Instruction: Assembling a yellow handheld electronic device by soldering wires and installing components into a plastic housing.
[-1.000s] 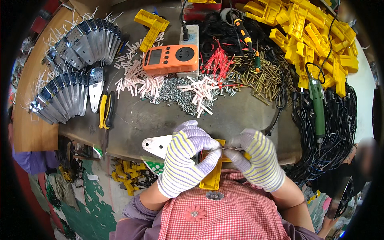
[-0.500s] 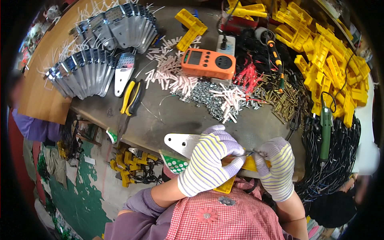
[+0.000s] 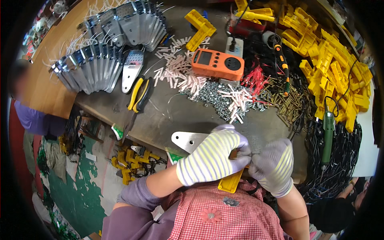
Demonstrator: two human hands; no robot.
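Observation:
Both my hands wear striped knit gloves and meet at the bench's near edge. My left hand (image 3: 214,157) lies over a flat grey metal plate (image 3: 187,141) and a yellow plastic part (image 3: 231,182) that sticks out beneath it. My right hand (image 3: 273,165) pinches something small against the left fingers; what it is stays hidden between the gloves.
On the bench sit an orange meter (image 3: 218,64), yellow-handled pliers (image 3: 138,94), white sleeves (image 3: 180,75), a heap of nuts (image 3: 208,94), brass screws (image 3: 286,104), fanned metal plates (image 3: 100,64), yellow clips (image 3: 332,60) and a green power screwdriver (image 3: 327,132). A person sits at far left.
The view has shifted, so the bench items sit further right and lower. My hands have stayed together on the plate and yellow part, and the left hand now covers more of them.

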